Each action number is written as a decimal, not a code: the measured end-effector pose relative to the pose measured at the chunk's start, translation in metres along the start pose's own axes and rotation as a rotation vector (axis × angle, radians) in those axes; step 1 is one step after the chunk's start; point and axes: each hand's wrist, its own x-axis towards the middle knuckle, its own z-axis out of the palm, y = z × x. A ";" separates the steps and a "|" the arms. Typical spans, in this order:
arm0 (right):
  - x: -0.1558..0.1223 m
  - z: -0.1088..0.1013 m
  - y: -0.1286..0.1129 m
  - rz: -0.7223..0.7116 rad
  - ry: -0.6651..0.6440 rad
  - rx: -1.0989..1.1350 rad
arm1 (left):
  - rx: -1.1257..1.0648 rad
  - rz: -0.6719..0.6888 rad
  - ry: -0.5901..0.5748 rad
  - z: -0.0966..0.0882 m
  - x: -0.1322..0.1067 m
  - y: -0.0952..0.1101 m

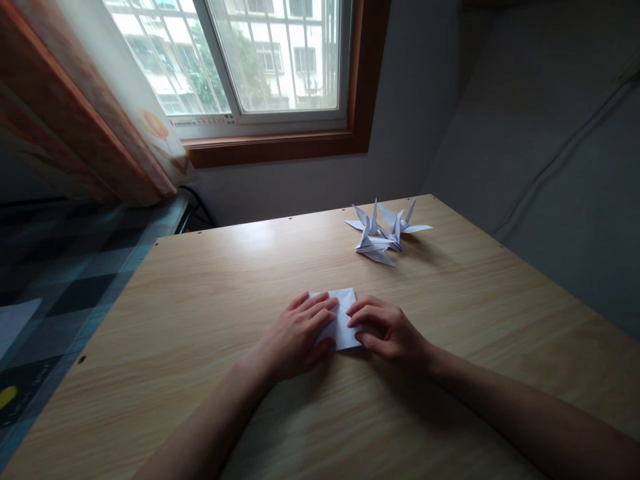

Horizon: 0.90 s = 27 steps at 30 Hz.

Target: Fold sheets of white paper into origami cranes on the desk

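Observation:
A folded white paper square point(344, 313) lies flat on the wooden table point(200, 313) in front of me. My left hand point(297, 333) rests on its left part, fingers stretched out flat and pressing down. My right hand point(385, 328) sits on its right edge, fingers curled with the tips pressed on the paper. Both hands cover much of the sheet. Further back on the table sit finished white paper cranes point(383, 233), apart from both hands.
A window with a wooden sill point(275, 147) is behind the table, with a curtain point(100, 120) at its left. A bed with a checked cover point(60, 287) runs along the table's left side. Grey wall stands at the right.

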 end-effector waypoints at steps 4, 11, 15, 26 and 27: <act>-0.001 -0.001 -0.002 -0.013 -0.016 0.021 | -0.003 -0.001 0.002 0.000 0.000 0.001; -0.003 -0.001 0.000 -0.093 -0.117 0.041 | -0.021 -0.004 -0.010 -0.002 0.000 0.000; -0.003 0.001 0.001 -0.167 -0.082 -0.054 | -0.032 0.012 0.012 0.000 0.000 -0.001; 0.004 0.004 0.007 -0.058 -0.099 -0.238 | -0.001 0.023 0.022 0.001 0.000 0.000; 0.005 0.005 0.007 -0.052 -0.104 -0.257 | -0.001 0.023 0.016 0.001 0.000 0.000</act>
